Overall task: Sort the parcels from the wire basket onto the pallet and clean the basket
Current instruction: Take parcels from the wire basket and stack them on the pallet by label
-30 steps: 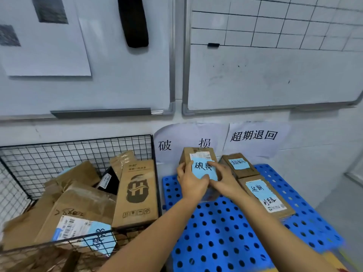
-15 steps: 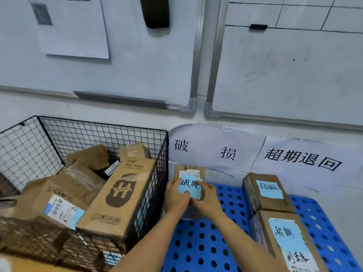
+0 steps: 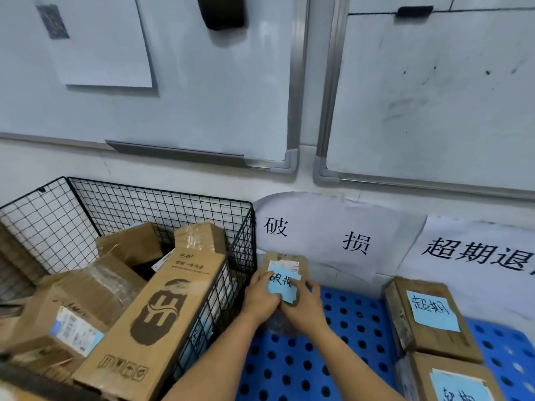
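Two whiteboards point(image 3: 179, 91) fill the wall, a dark eraser-like thing point(image 3: 221, 11) hanging on the left one; below them paper signs, 破损 point(image 3: 321, 235) and 超期退 point(image 3: 477, 253), taped to the wall; black wire basket point(image 3: 139, 209) at left, heaped with cardboard parcels, a long printed carton point(image 3: 156, 322) leaning on its right wall; blue perforated pallet point(image 3: 307, 363) just beside the basket, under the signs; two brown boxes at the pallet's right, far one point(image 3: 428, 316) and near one point(image 3: 451, 380), each with a blue note reading 超期; small parcel point(image 3: 285, 267) at the pallet's far left corner, under 破损, blue note 破损 on top; left hand point(image 3: 262, 296) and right hand point(image 3: 304, 306) both closed round this parcel, fingers over the note, thumbs touching; cannot tell if it rests on the pallet.
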